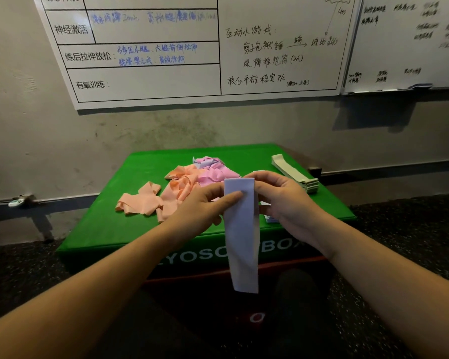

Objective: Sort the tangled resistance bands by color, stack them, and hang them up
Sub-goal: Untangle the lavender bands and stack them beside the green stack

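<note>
A lavender resistance band (pixel 243 234) hangs flat in front of the green box (pixel 109 224), its top end held between both hands. My left hand (pixel 200 206) pinches its upper left edge with the thumb on the front. My right hand (pixel 283 195) grips the upper right edge. On the box top lies a tangle of orange bands (pixel 151 200), pink bands (pixel 215 174) and a few lavender ones (pixel 204 163). A neat stack of pale green bands (pixel 296 174) lies at the right. A bit of lavender stack (pixel 270 218) shows under my right hand.
The box stands against a grey wall with two whiteboards (pixel 166 73) above it. Dark speckled floor (pixel 399 229) surrounds the box. A rail runs along the wall's base at the left (pixel 24 200).
</note>
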Demonstrator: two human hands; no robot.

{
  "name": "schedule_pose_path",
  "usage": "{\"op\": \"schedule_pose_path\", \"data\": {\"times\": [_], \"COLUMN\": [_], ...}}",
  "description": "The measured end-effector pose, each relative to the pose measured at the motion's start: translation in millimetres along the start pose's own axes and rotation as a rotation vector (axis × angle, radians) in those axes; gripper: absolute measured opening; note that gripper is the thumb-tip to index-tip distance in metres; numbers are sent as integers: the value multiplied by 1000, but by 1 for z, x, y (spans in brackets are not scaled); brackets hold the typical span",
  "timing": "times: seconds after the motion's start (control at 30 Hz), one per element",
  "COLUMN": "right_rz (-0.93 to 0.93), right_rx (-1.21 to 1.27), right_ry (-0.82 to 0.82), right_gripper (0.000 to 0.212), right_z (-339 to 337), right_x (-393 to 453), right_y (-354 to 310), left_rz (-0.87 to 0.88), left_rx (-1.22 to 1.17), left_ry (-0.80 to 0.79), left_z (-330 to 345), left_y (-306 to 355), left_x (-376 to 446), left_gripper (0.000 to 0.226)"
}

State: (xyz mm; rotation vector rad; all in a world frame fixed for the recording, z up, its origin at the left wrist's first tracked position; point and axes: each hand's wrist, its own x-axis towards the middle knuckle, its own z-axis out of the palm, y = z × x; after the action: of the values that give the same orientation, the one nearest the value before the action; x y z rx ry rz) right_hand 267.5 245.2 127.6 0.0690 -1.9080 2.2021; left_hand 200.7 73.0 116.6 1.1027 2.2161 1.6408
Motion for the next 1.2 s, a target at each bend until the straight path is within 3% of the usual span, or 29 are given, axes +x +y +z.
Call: {"op": "schedule_pose_path", "data": {"times": [0.3, 0.53, 0.7, 0.83, 0.9, 1.1, 1.2], "right_rz": [-62, -204, -206, -141, -109, -34, 6], "right_rx": [-153, -370, -367, -217, -125, -11, -3], "right_ry": [7, 32, 30, 34, 60, 70, 67], "right_gripper": [23, 9, 9, 11, 11, 9, 32], "right_z": [-7, -15, -18, -17, -18, -28, -35], "right_x": [0, 5, 13, 21, 24, 31, 32], "right_y": [-4, -4, -3, -2, -4, 10, 27], "left_rz": [48, 54, 94, 71, 56, 63, -24], "left_rx": [-60, 32, 20, -108, -155, -197, -284], "left_ry": [97, 147, 169, 103, 65, 123, 197], "left_z": [18, 23, 24, 31, 36, 44, 47], "left_y": [-2, -12, -16, -14, -15, -17, -20], "left_x": [6, 12, 15, 20, 21, 31, 41], "left_gripper": [10, 11, 29, 15, 21, 21, 19]}}
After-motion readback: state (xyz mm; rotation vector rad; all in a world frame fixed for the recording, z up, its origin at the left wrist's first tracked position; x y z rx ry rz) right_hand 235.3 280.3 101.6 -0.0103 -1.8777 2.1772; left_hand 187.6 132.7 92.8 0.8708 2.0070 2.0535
